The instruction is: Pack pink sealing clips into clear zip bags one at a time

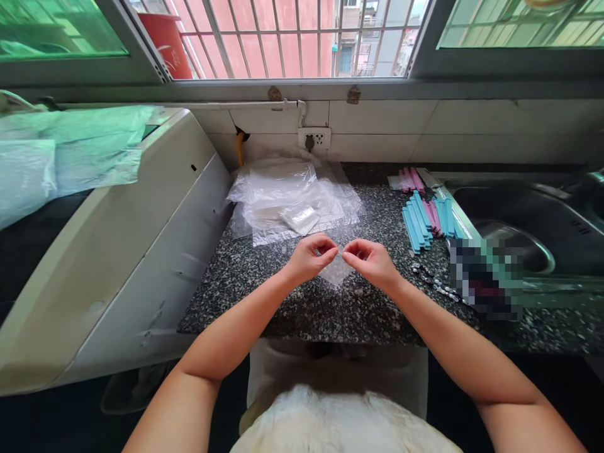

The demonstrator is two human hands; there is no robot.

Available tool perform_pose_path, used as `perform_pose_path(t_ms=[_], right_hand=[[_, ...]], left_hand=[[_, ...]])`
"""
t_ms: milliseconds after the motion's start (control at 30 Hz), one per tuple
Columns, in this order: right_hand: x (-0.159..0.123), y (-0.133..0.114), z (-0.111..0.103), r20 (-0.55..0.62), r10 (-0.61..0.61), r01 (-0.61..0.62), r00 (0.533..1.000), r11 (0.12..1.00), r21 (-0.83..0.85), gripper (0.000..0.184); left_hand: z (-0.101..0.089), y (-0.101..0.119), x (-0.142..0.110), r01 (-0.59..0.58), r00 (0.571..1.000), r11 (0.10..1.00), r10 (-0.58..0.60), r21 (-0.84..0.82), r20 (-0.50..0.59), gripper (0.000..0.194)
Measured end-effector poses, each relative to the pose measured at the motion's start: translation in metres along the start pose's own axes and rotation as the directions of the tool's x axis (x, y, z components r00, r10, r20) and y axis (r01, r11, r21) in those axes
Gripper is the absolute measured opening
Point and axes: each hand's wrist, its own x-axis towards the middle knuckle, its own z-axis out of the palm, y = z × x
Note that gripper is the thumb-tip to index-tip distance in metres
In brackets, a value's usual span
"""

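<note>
Both of my hands meet over the speckled granite counter [283, 302]. My left hand [309, 257] and my right hand [372, 259] each pinch the top edge of a small clear plastic bag [336, 270], which hangs between them, its lower corner near the counter. Behind my hands lies a heap of clear plastic bags [287, 198]. To the right lie several blue and pink sticks [425, 217]. A small string of dark beads [436, 283] rests close to my right wrist.
A white appliance [117, 251] with a slanted lid stands on the left, with plastic sheeting [66, 151] on top. A steel sink [528, 226] sits at the right. A wall socket [314, 138] and a barred window [283, 38] are behind.
</note>
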Motion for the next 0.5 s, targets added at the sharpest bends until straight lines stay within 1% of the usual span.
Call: perform_pose_path(t_ms=[100,233,367,500], right_hand=[[0.0000,-0.0005,0.0002,-0.007,0.005,-0.005,1.000,1.000,0.001,0.015],[0.0000,-0.0029,0.0002,0.001,0.009,-0.009,1.000,1.000,-0.003,0.016],[-0.0001,-0.0038,0.0005,0.009,0.009,-0.009,1.000,1.000,-0.016,0.017],[-0.0001,-0.0018,0.0010,0.002,0.020,-0.020,1.000,1.000,0.006,0.017]], left_hand=[[0.0017,0.0010,-0.0003,-0.036,0.999,0.999,0.036,0.030,-0.010,0.013],[0.0020,0.0018,-0.0005,-0.045,0.999,0.998,0.045,0.042,-0.011,0.014],[0.0023,0.0022,-0.0004,-0.027,1.000,0.999,0.027,0.031,0.000,0.014],[0.0020,0.0016,0.0000,0.027,1.000,1.000,-0.027,0.001,-0.002,0.015]])
